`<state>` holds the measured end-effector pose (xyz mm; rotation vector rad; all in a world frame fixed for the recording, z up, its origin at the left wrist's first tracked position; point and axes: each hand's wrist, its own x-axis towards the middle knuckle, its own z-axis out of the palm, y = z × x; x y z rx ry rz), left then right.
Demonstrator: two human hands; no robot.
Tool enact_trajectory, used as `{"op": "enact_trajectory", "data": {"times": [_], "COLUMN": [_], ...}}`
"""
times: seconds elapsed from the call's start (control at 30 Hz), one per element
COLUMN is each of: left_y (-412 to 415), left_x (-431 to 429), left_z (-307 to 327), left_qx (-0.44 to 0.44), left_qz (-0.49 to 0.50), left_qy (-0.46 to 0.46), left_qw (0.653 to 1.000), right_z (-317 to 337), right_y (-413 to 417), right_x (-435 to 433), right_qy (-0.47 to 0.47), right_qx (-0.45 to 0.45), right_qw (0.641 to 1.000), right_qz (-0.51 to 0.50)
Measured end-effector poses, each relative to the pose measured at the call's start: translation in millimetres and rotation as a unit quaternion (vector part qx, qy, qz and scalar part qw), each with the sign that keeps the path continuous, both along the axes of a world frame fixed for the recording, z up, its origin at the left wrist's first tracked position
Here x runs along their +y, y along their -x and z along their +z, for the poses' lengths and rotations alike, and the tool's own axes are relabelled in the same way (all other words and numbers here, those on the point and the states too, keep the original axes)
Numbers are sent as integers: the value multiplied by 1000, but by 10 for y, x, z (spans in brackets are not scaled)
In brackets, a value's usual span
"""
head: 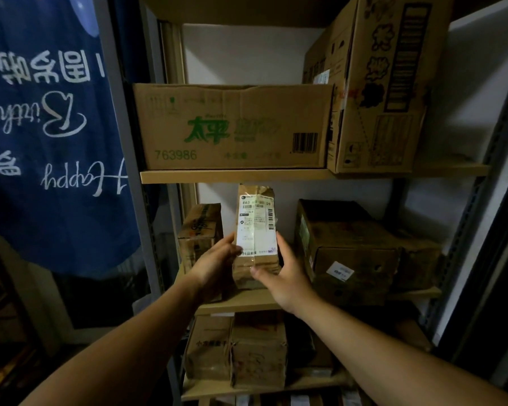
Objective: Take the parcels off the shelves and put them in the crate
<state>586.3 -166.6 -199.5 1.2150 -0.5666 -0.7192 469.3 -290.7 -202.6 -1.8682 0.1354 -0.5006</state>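
A tall narrow brown parcel (255, 200) with a white shipping label stands upright on the middle shelf (247, 303). My left hand (214, 265) grips its left side and my right hand (285, 273) grips its right side, thumb across the lower front. Another small brown parcel (200, 227) stands just left of it, partly behind my left hand. A large dark carton (355, 247) sits to its right. No crate is in view.
The upper shelf (235, 175) carries a wide carton (232, 127) with green print and a tall carton (384, 83). The lower shelf holds two brown parcels (241, 350). A blue cloth banner (50, 127) hangs at left beside the metal shelf post (129, 142).
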Motion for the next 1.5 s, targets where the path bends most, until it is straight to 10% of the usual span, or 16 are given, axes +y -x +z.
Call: {"op": "enact_trajectory", "data": {"times": [0.3,0.87,1.5], "left_y": [55,-813,-745], "left_x": [-282,-662,-1102], "left_z": [-47,-871,-562], "left_qx": [-100,-14,-142], "left_qz": [79,69,184], "left_qy": [-99,-238,-286], "left_qw": [987,969,930], "right_z": [-155,-912,-439], "right_y": [-174,-1345,-996], "right_x": [-316,-618,-1150], "right_qy": [-56,-149,79], "right_qx": [50,231,221], "right_qw": [997,961,971], "right_qz": [-4,-27,48]}}
